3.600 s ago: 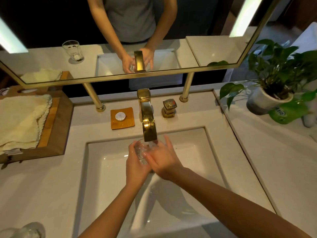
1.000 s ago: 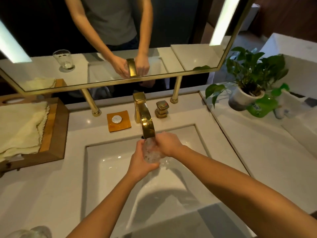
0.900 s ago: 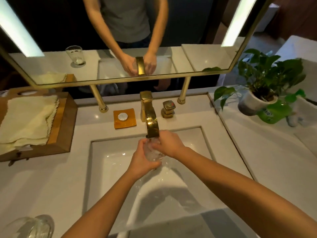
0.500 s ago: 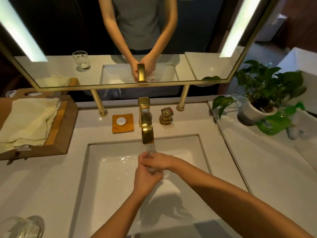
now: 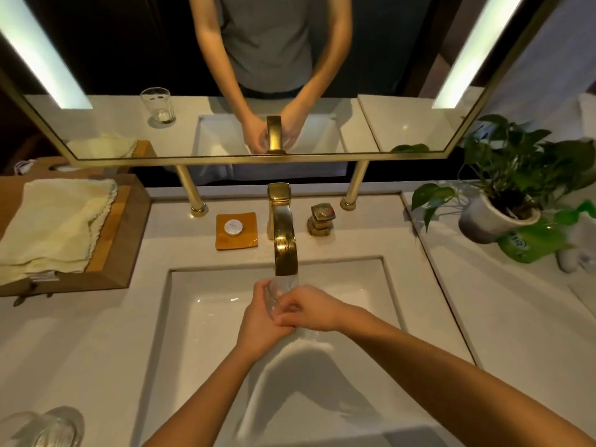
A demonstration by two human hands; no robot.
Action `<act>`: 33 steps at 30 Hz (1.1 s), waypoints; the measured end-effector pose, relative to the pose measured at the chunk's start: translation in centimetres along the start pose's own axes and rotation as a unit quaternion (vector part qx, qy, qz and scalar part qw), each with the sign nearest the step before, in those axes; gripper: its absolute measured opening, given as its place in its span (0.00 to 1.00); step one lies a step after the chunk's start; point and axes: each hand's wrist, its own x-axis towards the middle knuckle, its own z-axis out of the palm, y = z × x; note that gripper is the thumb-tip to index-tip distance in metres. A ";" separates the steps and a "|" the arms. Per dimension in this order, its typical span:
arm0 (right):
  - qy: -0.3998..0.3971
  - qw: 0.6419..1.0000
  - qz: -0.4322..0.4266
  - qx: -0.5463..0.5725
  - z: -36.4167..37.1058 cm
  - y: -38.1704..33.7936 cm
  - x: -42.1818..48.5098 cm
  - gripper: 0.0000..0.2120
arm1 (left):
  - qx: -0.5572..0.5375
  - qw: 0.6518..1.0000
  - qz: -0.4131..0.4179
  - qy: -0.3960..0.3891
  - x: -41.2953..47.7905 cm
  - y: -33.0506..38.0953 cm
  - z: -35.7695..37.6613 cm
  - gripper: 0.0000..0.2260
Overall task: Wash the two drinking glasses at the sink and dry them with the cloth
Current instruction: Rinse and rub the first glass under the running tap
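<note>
White stone counter (image 5: 96,350) surrounds the square basin (image 5: 200,333); at frame centre, a clear drinking glass (image 5: 273,296) is gripped upright under the gold spout (image 5: 285,253) by the left hand (image 5: 258,321), rubbed by right hand (image 5: 309,308) fingers. A second glass (image 5: 48,427) waits lower left, nearer the left arm.

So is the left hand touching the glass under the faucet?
Touching: the head view shows the left hand wrapped around the glass.

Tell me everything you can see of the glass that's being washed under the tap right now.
The glass is clear and looks like cut or ribbed glass, though glare and water blur its detail. It is held over the sink basin, just below the spout of the gold tap. The left hand wraps it from the left and below; the right hand presses its fingers on the right side. Most of it is hidden by the hands, so its tilt is unclear.
</note>
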 end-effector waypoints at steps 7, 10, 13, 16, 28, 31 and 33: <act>0.166 0.965 0.081 0.189 1.7 0.8 -0.2 0.16 | -0.081 0.981 -0.114 -0.133 -1.0 0.7 0.2 0.25; 0.167 0.946 0.170 0.221 2.0 0.3 0.6 0.19 | -0.100 0.973 -0.161 -0.128 -0.8 0.3 0.9 0.16; 0.143 0.898 0.243 0.337 1.7 0.0 1.3 0.12 | -0.324 0.910 -0.252 -0.064 -1.1 -0.3 1.3 0.16; 0.141 0.821 0.281 0.476 2.0 -0.1 2.0 0.04 | -0.394 0.890 -0.231 -0.007 -1.1 -0.3 0.9 0.14; 0.102 0.860 0.170 0.470 3.6 0.5 0.4 0.18 | -0.537 0.737 -0.411 -0.004 0.9 -1.6 0.2 0.15; 0.107 0.801 0.204 0.553 2.5 1.2 0.7 0.16 | -0.601 0.702 -0.378 -0.058 0.0 0.1 0.6 0.18; 0.154 0.788 0.230 0.550 1.9 1.3 0.9 0.08 | -0.616 0.704 -0.346 -0.071 -0.3 0.7 0.7 0.23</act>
